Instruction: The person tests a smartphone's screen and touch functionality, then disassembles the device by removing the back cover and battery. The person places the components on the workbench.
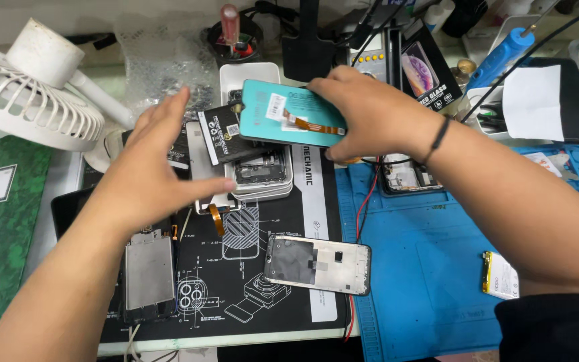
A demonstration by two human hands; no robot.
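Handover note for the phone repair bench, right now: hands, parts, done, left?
Right hand: grip shut on the teal screen panel, held above the stack of phone parts.
Left hand: open, hovering beside the stack, holding nothing.
Phone frame and metal back plate lie on the black mat; battery on the blue mat.
Done: panel lifted. Left: panel not yet set down or fitted.

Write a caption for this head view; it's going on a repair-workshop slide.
Right hand lifts a teal phone screen panel above stacked phone parts while the open left hand hovers alongside.
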